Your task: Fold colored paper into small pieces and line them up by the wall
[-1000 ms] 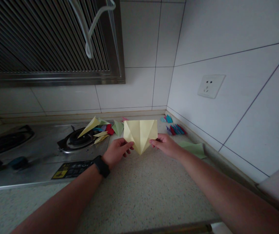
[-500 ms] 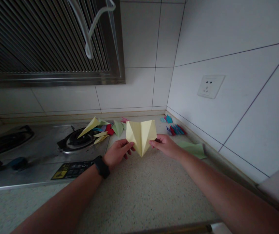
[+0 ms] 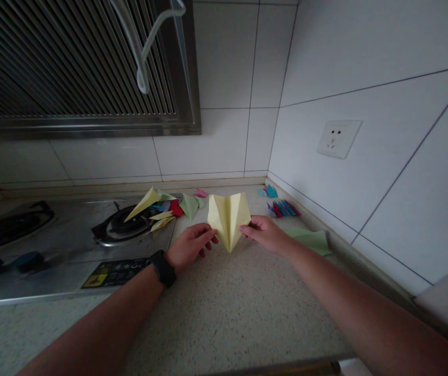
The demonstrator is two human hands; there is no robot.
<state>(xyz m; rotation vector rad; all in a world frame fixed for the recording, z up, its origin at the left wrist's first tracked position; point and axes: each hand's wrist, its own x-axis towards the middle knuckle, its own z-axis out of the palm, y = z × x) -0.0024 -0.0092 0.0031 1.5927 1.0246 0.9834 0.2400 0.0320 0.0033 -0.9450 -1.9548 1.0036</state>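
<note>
Between my two hands is a folded sheet of pale yellow paper [image 3: 228,219], creased down its middle and pointed at the bottom like a paper plane. My left hand [image 3: 194,241], with a black watch [image 3: 163,268] on its wrist, pinches the paper's left edge between thumb and fingers. On the opposite edge my right hand [image 3: 265,233] pinches it the same way, thumb on top. The paper is held above the speckled countertop [image 3: 231,313], its two sides raised around the central crease. Fingertips behind the paper are hidden.
Several folded papers, among them a yellow paper plane [image 3: 145,202] and a green one [image 3: 190,206], lie by the gas burner [image 3: 124,224]. Small colourful folded papers [image 3: 284,208] sit near the right wall. A green sheet [image 3: 312,241] lies beyond my right forearm. A range hood [image 3: 90,68] hangs above.
The yellow paper's left side has come inward, so the paper looks narrower and its middle crease deeper. Both hands stay almost in place.
</note>
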